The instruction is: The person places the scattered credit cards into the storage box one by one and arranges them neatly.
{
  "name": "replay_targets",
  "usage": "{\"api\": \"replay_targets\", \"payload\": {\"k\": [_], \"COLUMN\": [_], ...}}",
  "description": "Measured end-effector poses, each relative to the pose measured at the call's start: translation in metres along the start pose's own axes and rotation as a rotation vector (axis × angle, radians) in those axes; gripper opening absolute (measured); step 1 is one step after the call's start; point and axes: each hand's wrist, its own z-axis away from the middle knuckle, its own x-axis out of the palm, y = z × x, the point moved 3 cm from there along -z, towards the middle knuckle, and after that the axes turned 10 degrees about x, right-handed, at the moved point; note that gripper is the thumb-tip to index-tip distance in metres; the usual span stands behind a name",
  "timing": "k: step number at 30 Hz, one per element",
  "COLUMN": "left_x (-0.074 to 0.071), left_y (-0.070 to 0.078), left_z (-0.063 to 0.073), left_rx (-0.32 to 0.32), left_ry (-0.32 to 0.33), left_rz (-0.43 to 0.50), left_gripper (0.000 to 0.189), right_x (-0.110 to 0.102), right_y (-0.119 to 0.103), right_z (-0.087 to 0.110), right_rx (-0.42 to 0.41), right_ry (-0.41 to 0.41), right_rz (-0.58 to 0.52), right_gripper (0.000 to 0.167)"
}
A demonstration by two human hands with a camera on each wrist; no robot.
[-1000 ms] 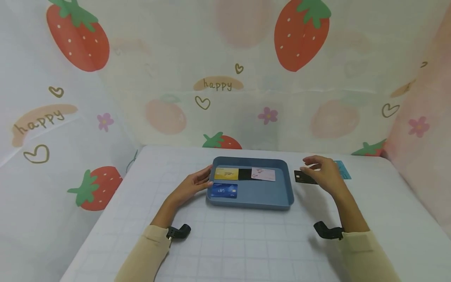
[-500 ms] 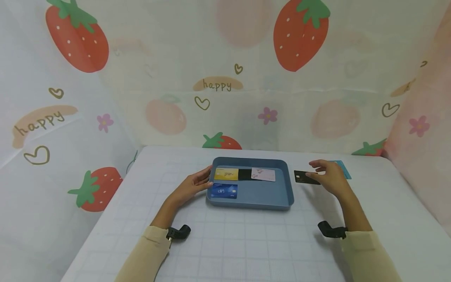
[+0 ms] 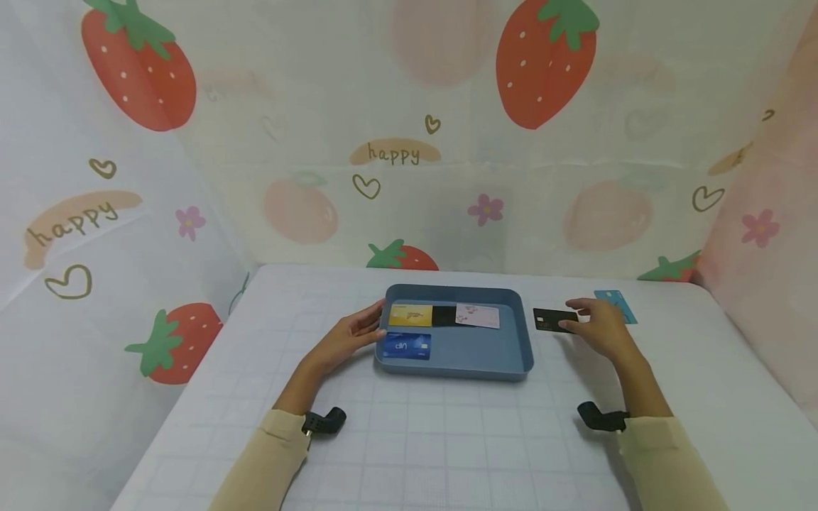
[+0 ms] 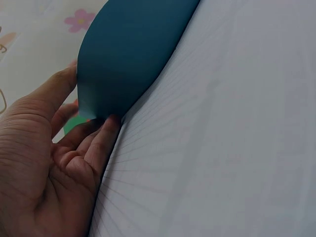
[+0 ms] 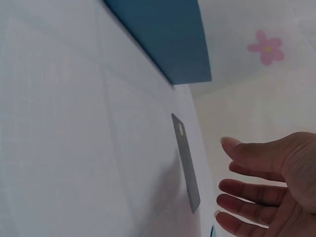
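My left hand [image 3: 348, 339] holds the left end of a blue-grey tray [image 3: 456, 370]. In the left wrist view the thumb reaches over the tray's edge and the fingers bend against its outer wall. A black card with a chip [image 3: 551, 319] lies flat on the table, right of the tray. Just over its right end hovers my right hand [image 3: 603, 328], fingers apart and holding nothing. The right wrist view shows a gap between this hand [image 5: 266, 182] and the card [image 5: 186, 163]. Behind the right hand lies a light blue card [image 3: 620, 304], partly hidden by it.
Inside the tray lie a yellow card [image 3: 410, 315], a black card [image 3: 442, 316], a pale pink card [image 3: 478, 316] overlapping it, and a blue card [image 3: 407, 346] below the yellow one. A strawberry-print curtain [image 3: 307, 142] stands behind the white table [image 3: 422, 440].
My right hand has shifted rightward and come lower, uncovering more of the black card and the light blue card. The left hand and the tray keep their places.
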Motion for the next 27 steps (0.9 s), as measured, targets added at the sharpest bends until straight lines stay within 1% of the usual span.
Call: {"api": "replay_targets", "payload": {"k": [5,9,14,17,21,27], "left_x": [0.0,0.001,0.001,0.001,0.002,0.001], "left_y": [0.002,0.004,0.003,0.003,0.003,0.003], "left_z": [-0.001,-0.001,-0.001,-0.001,0.001,0.002], "left_rx": [0.008,0.001,0.008,0.01,0.002,-0.004], "left_ry": [-0.002,-0.002,-0.001,-0.001,0.001,0.009], "left_rz": [-0.002,0.002,-0.005,-0.004,0.001,0.001], "left_gripper": [0.072,0.071,0.072,0.072,0.072,0.072], "right_x": [0.004,0.009,0.014,0.016,0.017,0.016], "right_y": [0.005,0.01,0.013,0.014,0.013,0.008], "right_z": [-0.002,-0.005,-0.007,-0.008,-0.007,-0.003], "right_rx": [-0.024,-0.037,-0.057,-0.073,-0.08,-0.063], "right_ry": [-0.017,-0.036,-0.041,-0.046,-0.057,-0.062], "right_rz": [0.037,0.051,0.067,0.1,0.137,0.147], "right_gripper": [0.052,0.054,0.058,0.059,0.059,0.059]}}
